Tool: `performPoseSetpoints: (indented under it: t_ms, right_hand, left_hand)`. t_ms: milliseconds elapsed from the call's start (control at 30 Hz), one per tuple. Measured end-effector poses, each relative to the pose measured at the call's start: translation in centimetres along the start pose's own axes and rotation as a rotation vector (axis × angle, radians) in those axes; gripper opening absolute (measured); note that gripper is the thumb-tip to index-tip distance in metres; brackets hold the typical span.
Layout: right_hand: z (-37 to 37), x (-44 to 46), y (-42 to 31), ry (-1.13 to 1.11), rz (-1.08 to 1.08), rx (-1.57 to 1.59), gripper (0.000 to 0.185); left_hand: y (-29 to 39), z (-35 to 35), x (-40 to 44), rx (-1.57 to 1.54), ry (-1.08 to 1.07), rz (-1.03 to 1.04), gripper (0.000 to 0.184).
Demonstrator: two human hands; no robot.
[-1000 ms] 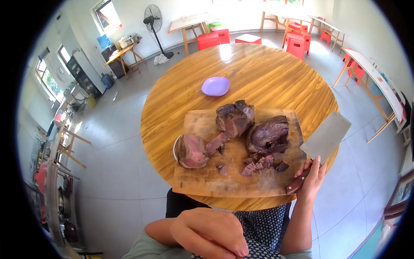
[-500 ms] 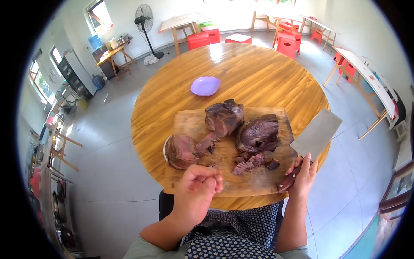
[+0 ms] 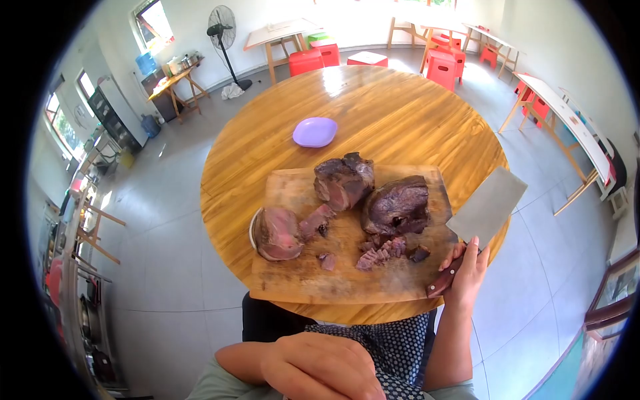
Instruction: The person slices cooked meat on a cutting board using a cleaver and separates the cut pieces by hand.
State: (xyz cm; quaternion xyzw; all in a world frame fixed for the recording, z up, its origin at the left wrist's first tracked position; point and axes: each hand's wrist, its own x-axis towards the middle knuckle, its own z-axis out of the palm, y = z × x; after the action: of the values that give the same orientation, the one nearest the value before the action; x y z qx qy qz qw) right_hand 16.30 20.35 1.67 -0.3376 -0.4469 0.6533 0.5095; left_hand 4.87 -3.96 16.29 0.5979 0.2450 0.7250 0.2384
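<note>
My right hand is wrapped round the dark wooden handle of a cleaver, its broad blade tilted up past the board's right edge. Close to my chest, my left hand is closed with the back of it toward me; whatever its fingertips hold, if anything, is hidden. On the wooden cutting board lie three large chunks of dark cooked meat: one at the left, one at the back and one at the right. Sliced meat sits before the right chunk, and a small piece of meat lies alone nearer me.
The board rests on a round wooden table. Behind it stands a purple plate. A standing fan, red stools and a white side table are farther off.
My left hand has drawn back from above the board's front edge toward my chest, uncovering the small meat piece. The right hand and cleaver stay nearly still.
</note>
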Motion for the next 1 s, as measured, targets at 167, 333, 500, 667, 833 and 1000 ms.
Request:
performPoseSetpoints:
  t_ms: [167,333,500,667,833,1000]
  right_hand:
    - [-0.3,0.2,0.0,-0.016,-0.011,-0.007,0.021]
    - [-0.5,0.2,0.6,-0.024,-0.028,-0.006,0.024]
    - [-0.5,0.3,0.6,-0.032,-0.026,0.021,0.024]
    - [-0.5,0.2,0.1,-0.040,0.004,0.013,0.021]
    - [-0.6,0.4,0.9,-0.041,-0.020,0.012,0.018]
    - [-0.8,0.4,0.8,-0.028,0.007,0.019,0.016]
  left_hand:
    - [-1.3,-0.4,0.4,-0.012,-0.114,0.077,0.007]
    - [-2.1,-0.2,-0.5,-0.146,-0.171,0.167,0.004]
    - [-2.1,-0.1,-0.3,-0.184,-0.120,0.075,0.004]
    - [-5.7,-4.6,-3.8,0.962,0.050,-0.311,0.020]
    - [-9.1,-8.1,-7.2,1.523,0.029,-0.432,0.027]
    - [-10.8,-8.5,-7.6,1.669,0.070,-0.400,0.019]
